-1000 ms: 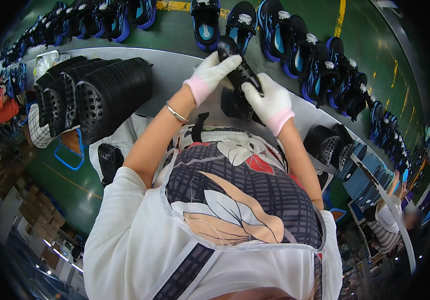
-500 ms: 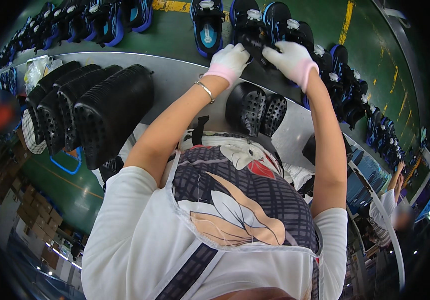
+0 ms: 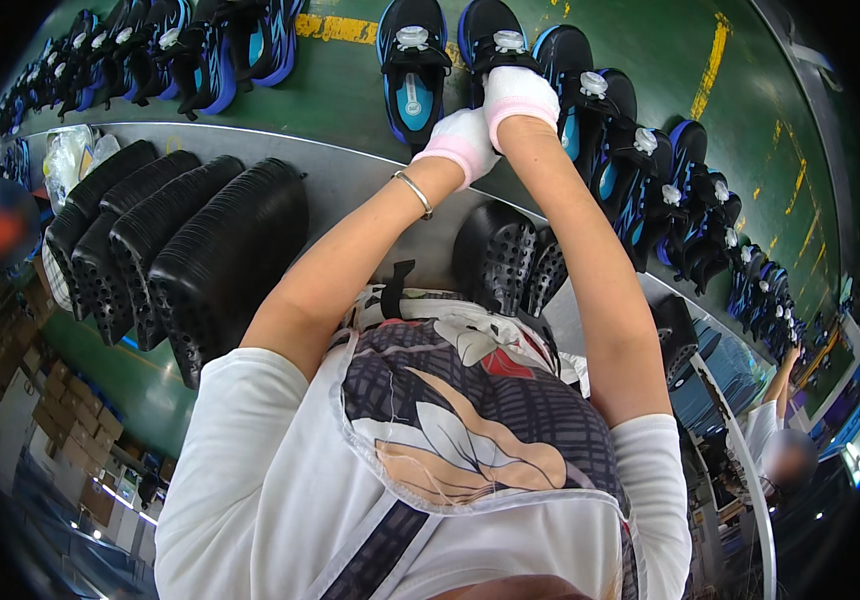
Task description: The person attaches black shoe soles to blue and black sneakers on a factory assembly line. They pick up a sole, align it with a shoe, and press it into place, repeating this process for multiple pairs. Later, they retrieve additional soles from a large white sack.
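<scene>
Stacks of black soles lie on the grey table at the far left. Further right, both gloved hands reach out over the green belt: the left hand presses close against the right hand, which rests on a black-and-blue shoe in the row. I cannot tell how the fingers of either hand are set. More shoes trail off to the right.
</scene>
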A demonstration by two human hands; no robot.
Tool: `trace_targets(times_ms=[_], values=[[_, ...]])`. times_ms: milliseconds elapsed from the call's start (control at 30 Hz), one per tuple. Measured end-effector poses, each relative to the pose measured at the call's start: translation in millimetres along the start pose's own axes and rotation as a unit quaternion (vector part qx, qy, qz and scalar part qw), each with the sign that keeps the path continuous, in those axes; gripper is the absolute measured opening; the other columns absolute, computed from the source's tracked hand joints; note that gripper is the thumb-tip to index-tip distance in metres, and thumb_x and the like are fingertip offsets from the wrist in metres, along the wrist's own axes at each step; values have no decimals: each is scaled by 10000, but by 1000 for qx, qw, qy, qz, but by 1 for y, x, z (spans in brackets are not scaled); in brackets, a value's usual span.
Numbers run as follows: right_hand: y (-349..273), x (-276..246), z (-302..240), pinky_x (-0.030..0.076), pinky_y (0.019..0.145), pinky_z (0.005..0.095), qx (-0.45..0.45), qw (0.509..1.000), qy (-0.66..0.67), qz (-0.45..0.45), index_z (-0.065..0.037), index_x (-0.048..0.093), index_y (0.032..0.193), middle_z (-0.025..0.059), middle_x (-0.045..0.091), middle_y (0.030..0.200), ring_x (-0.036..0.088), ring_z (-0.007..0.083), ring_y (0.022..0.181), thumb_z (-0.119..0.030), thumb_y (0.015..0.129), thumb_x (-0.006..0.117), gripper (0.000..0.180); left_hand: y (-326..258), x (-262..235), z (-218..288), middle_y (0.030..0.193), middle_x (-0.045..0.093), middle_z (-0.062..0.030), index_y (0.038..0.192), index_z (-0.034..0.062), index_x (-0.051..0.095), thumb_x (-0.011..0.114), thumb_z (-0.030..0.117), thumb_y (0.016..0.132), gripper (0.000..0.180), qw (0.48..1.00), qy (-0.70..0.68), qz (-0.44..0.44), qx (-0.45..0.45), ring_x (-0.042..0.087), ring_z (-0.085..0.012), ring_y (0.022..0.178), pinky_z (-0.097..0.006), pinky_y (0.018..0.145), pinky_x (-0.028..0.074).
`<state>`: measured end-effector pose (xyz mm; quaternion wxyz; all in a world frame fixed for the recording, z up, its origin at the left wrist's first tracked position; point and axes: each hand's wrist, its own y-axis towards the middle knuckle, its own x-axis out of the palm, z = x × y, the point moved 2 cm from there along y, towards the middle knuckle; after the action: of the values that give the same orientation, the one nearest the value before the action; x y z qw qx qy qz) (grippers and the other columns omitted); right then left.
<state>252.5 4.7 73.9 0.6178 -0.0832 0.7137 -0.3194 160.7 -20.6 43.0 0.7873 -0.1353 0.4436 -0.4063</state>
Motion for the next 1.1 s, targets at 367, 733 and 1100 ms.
trace_targets(times_ms=[367,733,1100], values=[[4,-15,5,498,879,447,-39,996,74,9,-58,675,1055,226,633,1086,620,382,999,-289,900,491,334,6,5,-1,989,668,-181,1013,81,645,630,252,793,279,997,44,45,41,621,-374,944,-431,808,503],[-219,36,53,494,809,425,-245,962,118,-12,-48,632,950,172,630,960,613,327,924,-361,735,666,381,-36,-4,-47,1189,609,-148,1153,35,620,625,314,857,407,941,178,208,197,542,-314,1133,-392,1006,401],[-227,94,81,525,729,407,-221,961,125,114,-41,602,882,131,593,897,620,281,866,-180,677,705,269,-99,8,13,1185,540,-167,1180,35,594,617,109,843,345,906,111,312,264,560,-306,998,-376,878,456]])
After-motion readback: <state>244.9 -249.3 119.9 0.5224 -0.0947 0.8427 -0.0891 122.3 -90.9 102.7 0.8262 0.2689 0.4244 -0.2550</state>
